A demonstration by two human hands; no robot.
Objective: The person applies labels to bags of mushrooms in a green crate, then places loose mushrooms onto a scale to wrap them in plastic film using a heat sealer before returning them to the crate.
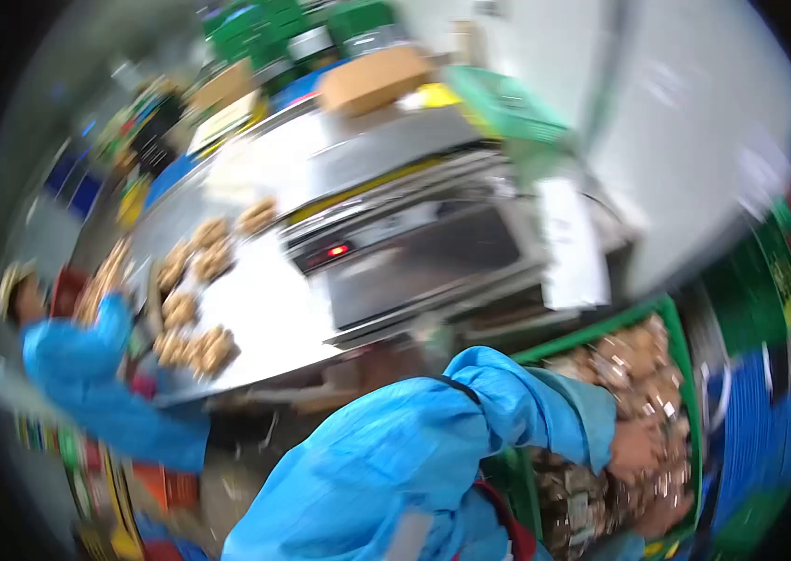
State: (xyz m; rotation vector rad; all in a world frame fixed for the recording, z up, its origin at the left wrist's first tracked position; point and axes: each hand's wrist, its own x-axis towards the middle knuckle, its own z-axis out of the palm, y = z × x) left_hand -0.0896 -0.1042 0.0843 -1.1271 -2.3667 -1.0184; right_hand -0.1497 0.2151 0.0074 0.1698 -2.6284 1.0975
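Observation:
My left hand [636,451], at the end of a blue sleeve, reaches into a green crate [688,374] at the lower right and touches the wrapped packages there. Just below it in the view is my right hand [664,517], also among the packages near the crate's edge. The fingers of both hands are smeared by motion and partly hidden, so any grip is unclear. Shiny clear-wrapped packages [634,360] with light brown contents fill the crate's upper part; darker brown ones [568,500] lie in the lower part.
A wrapping machine [423,266] with a red display adjoins a metal table [264,304] bearing several light brown bundles [213,248]. A co-worker in blue [78,360] stands at the left. Blue crates [760,439] are at the right, a cardboard box [372,79] behind.

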